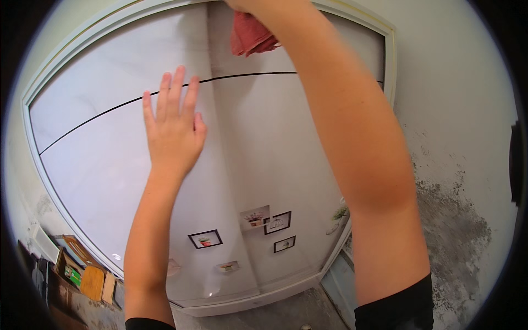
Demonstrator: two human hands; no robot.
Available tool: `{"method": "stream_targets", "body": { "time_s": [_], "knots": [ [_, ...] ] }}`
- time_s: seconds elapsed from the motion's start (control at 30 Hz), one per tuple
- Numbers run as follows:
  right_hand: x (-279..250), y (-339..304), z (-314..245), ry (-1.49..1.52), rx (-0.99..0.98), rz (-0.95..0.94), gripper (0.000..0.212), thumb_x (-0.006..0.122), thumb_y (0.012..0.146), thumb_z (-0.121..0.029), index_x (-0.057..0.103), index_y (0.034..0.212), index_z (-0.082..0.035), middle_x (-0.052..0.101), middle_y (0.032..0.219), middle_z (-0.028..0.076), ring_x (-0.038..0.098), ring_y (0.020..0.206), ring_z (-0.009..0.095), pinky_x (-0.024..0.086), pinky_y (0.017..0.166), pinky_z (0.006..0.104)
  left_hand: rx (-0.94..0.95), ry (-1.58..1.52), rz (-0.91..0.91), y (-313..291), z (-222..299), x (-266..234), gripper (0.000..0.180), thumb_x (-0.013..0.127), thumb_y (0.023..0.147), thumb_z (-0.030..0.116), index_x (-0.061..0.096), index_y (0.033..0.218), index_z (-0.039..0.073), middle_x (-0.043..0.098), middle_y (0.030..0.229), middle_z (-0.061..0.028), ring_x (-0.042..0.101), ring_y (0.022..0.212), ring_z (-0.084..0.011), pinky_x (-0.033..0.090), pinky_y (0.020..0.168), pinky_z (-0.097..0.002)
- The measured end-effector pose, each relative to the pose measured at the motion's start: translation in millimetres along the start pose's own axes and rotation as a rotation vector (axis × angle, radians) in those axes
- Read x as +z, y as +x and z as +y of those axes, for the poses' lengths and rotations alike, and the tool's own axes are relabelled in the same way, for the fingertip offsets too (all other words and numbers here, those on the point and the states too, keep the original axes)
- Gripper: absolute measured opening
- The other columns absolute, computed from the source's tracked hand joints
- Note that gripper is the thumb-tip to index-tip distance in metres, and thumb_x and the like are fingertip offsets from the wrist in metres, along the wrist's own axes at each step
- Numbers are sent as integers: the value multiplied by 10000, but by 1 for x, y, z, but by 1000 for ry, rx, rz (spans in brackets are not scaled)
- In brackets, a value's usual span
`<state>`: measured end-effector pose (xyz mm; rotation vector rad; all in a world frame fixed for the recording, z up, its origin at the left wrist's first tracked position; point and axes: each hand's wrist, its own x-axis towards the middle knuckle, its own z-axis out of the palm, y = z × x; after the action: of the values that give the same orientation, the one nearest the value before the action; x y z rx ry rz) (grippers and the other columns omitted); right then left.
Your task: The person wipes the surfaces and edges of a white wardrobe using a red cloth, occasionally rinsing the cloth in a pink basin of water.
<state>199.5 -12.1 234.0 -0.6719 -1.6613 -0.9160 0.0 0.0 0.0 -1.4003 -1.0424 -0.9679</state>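
Note:
My left hand (173,126) has its fingers spread over the white panel (110,159) of a large two-door sliding wardrobe, close to the thin black line that crosses it. It holds nothing, and whether the fingertips touch the surface is hard to judge. Higher up and to the right, my right hand (256,5) holds a crumpled dark-red cloth (250,36) at the upper part of the right-hand door (264,132). The top edge of the view cuts off that hand, so its fingers are hidden. The right forearm reaches up across the door.
Framed-picture and potted-plant prints (205,239) decorate the lower doors. A pale frame (389,66) surrounds the wardrobe. On the right, the wall (456,236) is stained and peeling. A wooden chair (93,280) and other items stand at the lower left. Grey floor (275,318) shows below.

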Motion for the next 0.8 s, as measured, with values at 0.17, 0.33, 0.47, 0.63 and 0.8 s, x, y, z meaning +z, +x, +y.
{"method": "stream_targets", "body": {
  "time_s": [0.17,0.33,0.47,0.63,0.8],
  "knots": [
    [-22,-23,86,-140,54,40,155,692,968,-193,781,1012,-74,779,1128,199,734,1094,429,584,940,534,-9,2,8,4,12,2,738,564,956,47,446,1675,167,338,1799,-56,296,1668,-283,160,1354,-603],
    [-43,-48,163,-222,108,80,147,673,931,-139,758,1041,-88,777,1115,179,731,1112,413,579,958,518,0,17,17,9,13,-1,758,519,939,8,444,1679,157,352,1793,-59,298,1669,-300,152,1358,-591],
    [-67,-58,216,-345,125,-15,166,678,912,-125,768,1050,-102,782,1152,167,733,1118,400,578,966,509,-12,47,26,8,18,4,765,501,930,-21,446,1675,145,360,1790,-64,304,1668,-298,152,1359,-587],
    [-89,-70,280,-434,142,-51,183,688,891,-121,773,1051,-101,782,1141,179,734,1115,402,584,960,510,6,71,30,10,20,3,771,477,913,-44,448,1666,120,356,1794,-73,296,1675,-294,157,1355,-600],
    [-119,-87,359,-600,229,-141,188,711,873,-125,774,1048,-97,781,1130,196,733,1113,409,587,956,506,28,79,49,11,21,10,786,465,901,-44,445,1671,115,355,1794,-90,293,1676,-302,160,1353,-607]
  ]
}}
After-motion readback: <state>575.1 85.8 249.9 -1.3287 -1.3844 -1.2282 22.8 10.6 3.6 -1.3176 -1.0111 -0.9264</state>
